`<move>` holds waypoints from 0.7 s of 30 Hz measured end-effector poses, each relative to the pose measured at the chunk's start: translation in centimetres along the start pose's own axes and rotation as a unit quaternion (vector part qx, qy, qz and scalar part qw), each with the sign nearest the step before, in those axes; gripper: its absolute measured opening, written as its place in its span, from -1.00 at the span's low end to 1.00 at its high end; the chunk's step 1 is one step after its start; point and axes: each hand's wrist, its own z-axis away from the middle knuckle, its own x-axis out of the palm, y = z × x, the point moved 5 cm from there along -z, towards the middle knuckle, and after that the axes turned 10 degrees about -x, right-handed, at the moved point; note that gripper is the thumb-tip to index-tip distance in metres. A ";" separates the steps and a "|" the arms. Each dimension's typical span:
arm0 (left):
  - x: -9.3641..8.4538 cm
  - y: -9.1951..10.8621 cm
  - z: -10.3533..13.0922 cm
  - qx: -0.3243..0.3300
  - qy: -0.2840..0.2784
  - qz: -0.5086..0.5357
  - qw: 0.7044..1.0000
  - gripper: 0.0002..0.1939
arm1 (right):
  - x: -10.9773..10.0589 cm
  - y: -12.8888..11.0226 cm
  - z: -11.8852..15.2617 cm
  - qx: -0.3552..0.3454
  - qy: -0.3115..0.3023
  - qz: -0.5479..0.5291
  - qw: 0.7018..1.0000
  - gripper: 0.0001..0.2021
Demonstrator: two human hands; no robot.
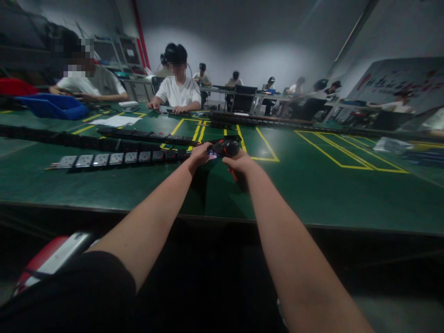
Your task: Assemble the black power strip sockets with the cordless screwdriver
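My right hand (240,162) is wrapped round the handle of a black and orange cordless screwdriver (227,148), whose nose points left. A small light glows at that nose, beside the fingers of my left hand (200,155). A long black power strip (118,158) with a row of grey socket faces lies on the table, and its right end runs up to my left hand, which is closed on it. Bare wire ends stick out at the strip's far left. The screwdriver's tip and the spot it touches are hidden by my fingers.
More long black strips (69,138) lie behind on the green table (312,199), with yellow tape outlines. A blue bin (57,106), white paper (116,121) and a plastic bag (391,144) are further off. A person (180,92) in a white shirt sits opposite; others work behind.
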 end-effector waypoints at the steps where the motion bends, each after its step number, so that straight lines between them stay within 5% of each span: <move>1: 0.0 0.0 0.0 0.001 0.001 0.001 1.000 -0.32 | -0.1 0.2 -0.1 0.012 0.002 -0.002 1.000 -0.70; 6: 0.0 0.1 0.0 0.010 0.009 0.002 1.000 -0.33 | -0.4 1.3 -0.1 0.084 0.036 -0.036 0.995 -0.91; 21: -0.1 0.0 0.0 0.013 0.005 0.021 1.000 -0.33 | -0.5 0.7 0.4 0.098 0.041 -0.055 0.993 -0.89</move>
